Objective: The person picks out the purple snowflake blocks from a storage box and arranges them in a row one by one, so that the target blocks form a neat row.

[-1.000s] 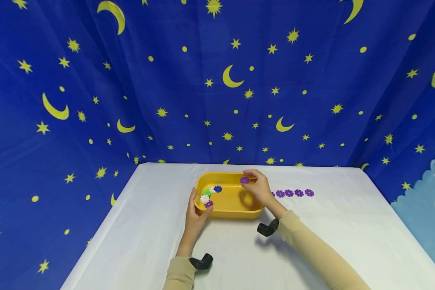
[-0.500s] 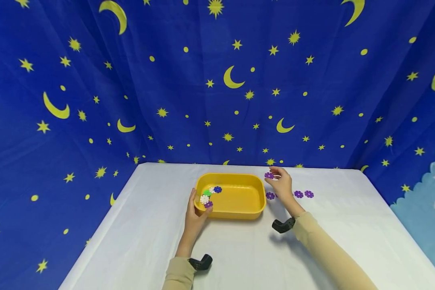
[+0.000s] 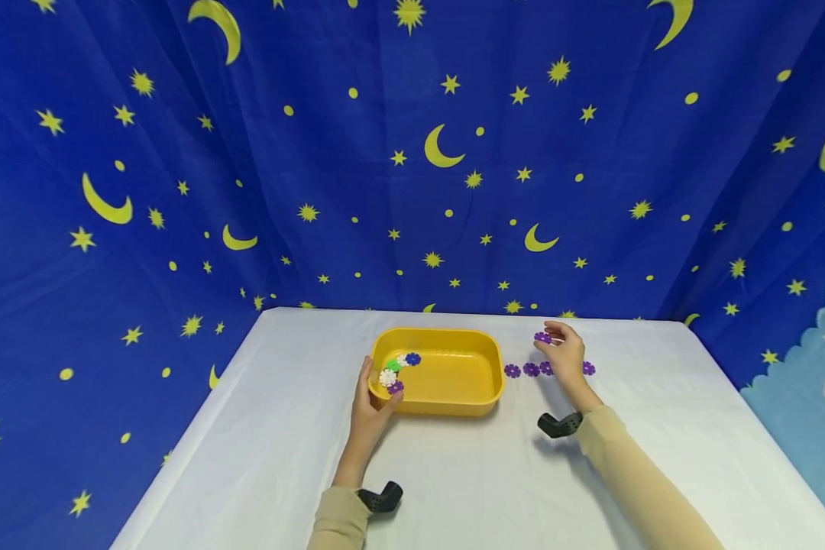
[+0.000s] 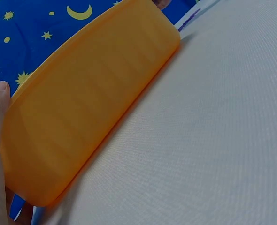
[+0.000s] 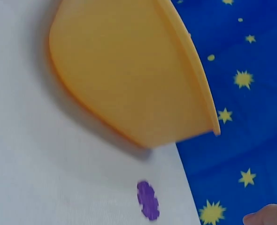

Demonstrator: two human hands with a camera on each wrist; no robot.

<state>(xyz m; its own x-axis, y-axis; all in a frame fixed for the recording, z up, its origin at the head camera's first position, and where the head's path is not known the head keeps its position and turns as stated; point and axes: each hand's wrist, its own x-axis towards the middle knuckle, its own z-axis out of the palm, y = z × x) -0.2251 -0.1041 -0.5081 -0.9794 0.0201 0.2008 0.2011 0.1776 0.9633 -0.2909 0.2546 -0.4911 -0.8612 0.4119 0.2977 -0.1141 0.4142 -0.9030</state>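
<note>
My left hand (image 3: 370,422) grips the near left corner of a yellow plastic tub (image 3: 447,408), thumb at the front and fingers along the left side. Inside, at the tub's left end, lie several flower-shaped plastic discs: white (image 3: 388,377), green (image 3: 393,366), blue (image 3: 413,358) and purple (image 3: 395,388). Right of the tub, my right hand (image 3: 567,360) pinches a purple flower-shaped disc (image 3: 541,337) between thumb and fingertips, held above a row of similar purple discs (image 3: 531,369) on the table. The hand and wrist hide part of that row.
A white cloth covers the table (image 3: 447,481). Behind and to the left hangs a blue curtain (image 3: 357,176) with yellow moons and stars. At the far right is a light blue panel (image 3: 811,382). A black wrist camera (image 3: 559,425) sits on the right wrist, another (image 3: 382,497) on the left.
My right hand has carried the purple disc from over the tub's right end rightward to above the row of discs. My left hand and the tub have stayed in place.
</note>
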